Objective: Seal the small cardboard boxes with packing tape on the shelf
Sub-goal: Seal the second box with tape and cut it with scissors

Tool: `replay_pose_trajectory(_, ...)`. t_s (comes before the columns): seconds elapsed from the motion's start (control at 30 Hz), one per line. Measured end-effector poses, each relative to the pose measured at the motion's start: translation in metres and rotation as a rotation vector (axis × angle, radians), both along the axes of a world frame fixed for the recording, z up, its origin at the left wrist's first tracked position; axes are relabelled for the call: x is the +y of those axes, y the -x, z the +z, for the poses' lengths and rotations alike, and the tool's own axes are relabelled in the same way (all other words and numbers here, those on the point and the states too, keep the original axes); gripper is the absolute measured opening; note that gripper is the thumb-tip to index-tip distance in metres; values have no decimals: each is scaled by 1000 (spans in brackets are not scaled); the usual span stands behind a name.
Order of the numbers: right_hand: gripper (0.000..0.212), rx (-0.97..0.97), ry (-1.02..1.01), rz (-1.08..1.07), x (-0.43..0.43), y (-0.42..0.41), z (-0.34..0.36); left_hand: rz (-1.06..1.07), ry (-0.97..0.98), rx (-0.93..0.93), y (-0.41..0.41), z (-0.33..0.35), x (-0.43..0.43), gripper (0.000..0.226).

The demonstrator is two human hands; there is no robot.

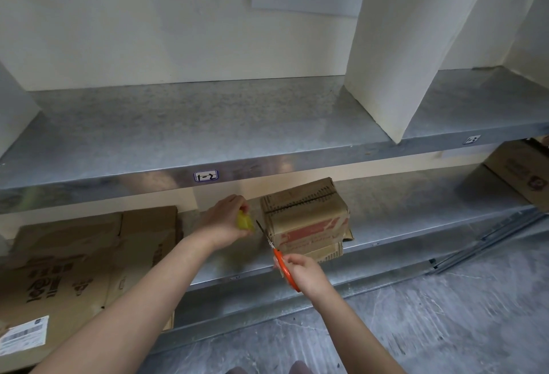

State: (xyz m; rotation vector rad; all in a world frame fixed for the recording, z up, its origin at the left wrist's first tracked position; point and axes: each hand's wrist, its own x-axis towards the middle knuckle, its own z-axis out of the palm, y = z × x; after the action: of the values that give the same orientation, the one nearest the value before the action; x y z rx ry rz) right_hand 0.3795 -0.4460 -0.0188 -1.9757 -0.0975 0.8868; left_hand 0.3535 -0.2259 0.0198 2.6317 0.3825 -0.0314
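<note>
A small cardboard box (306,213) with red print stands on the lower metal shelf (401,225), resting on a flatter piece of cardboard (325,252). My left hand (225,220) grips a yellow roll of packing tape (245,221) just left of the box. My right hand (303,272) holds orange-handled scissors (282,263). Their blades point up between the tape roll and the box's left front corner. Whether a strip of tape spans that gap is too faint to tell.
Flattened cardboard boxes (77,266) lie stacked at the left of the lower shelf. Another printed box (517,171) sits at the far right. The upper metal shelf (208,130) carries white divider panels (395,46). Grey floor (445,314) lies below.
</note>
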Motion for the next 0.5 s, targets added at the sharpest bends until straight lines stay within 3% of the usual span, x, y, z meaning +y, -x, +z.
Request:
replay_pose_trajectory(0.17,26,177,-111,-37,-1,2,-2,-8,9,3,-3,-3,-4,44)
replay_pose_trajectory(0.4,55,283,-90,96,-4,7,11,-10,-1,-13,-2,1,-7,44)
replay_pose_trajectory(0.5,55,298,-87,118,-6,6,16,-20,-6,-27,-1,7,-8,45)
